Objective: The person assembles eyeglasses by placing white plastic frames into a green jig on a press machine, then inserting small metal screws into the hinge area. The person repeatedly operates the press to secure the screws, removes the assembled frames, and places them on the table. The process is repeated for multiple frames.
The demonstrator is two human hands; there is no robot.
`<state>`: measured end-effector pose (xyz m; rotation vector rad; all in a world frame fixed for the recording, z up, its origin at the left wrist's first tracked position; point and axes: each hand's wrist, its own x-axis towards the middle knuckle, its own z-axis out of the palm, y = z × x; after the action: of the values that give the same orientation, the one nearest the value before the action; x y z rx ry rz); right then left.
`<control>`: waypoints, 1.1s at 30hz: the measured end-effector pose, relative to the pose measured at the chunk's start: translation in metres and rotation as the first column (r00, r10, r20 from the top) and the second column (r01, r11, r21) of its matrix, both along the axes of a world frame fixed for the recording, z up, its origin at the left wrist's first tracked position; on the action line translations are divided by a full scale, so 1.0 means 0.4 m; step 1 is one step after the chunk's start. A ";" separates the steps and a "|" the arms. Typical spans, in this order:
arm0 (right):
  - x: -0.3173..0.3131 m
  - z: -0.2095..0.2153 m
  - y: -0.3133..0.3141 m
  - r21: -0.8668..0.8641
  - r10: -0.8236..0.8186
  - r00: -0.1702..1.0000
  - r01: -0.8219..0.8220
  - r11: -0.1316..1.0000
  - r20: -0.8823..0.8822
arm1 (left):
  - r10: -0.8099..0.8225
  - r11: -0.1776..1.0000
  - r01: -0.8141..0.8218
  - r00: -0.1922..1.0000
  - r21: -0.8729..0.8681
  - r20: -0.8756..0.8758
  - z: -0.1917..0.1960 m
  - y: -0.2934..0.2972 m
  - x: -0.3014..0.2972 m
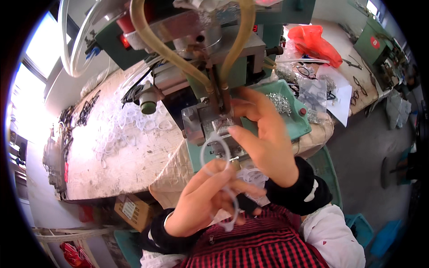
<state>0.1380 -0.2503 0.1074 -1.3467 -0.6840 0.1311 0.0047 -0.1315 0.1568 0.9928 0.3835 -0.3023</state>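
Note:
My left hand (201, 196) pinches a clear plastic eyeglass frame (203, 154) near its middle. One round rim stands above the fingers and the other hangs below them. The upper rim's end reaches the metal jig (210, 123) of a green bench machine (192, 85). Curled at that jig, my right hand (268, 138) has its thumb and forefinger close beside the rim's end, under two upright metal tips. Whatever lies between those fingertips is too small or hidden to make out. A dark wrap (248, 205) shows by the left fingers.
Many clear frames (129, 123) lie heaped on the worn table left of the machine. On the right, a green tray (304, 127) holds small silvery parts (279, 103). Beyond it are a red plastic bag (315, 44) and pliers (353, 64). Yellowish hoses (241, 40) hang overhead.

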 end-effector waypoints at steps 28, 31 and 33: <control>0.107 -0.253 -0.228 -0.412 -0.489 0.812 0.584 0.699 0.320 | 0.354 0.527 -0.706 0.689 0.473 0.632 -0.183 0.203 -0.062; 0.110 -0.212 -0.191 -0.330 -0.485 0.775 0.618 0.713 0.405 | 0.169 0.024 -0.664 0.740 0.748 0.651 -0.170 0.360 0.027; 0.108 -0.200 -0.155 -0.299 -0.472 0.789 0.596 0.746 0.394 | 0.071 -0.361 -0.544 0.794 0.758 0.604 -0.234 0.462 0.098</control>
<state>0.1811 -0.3124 0.0274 -1.9547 -0.4922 -0.4355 0.0437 0.0534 0.0633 2.5245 0.6089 1.0687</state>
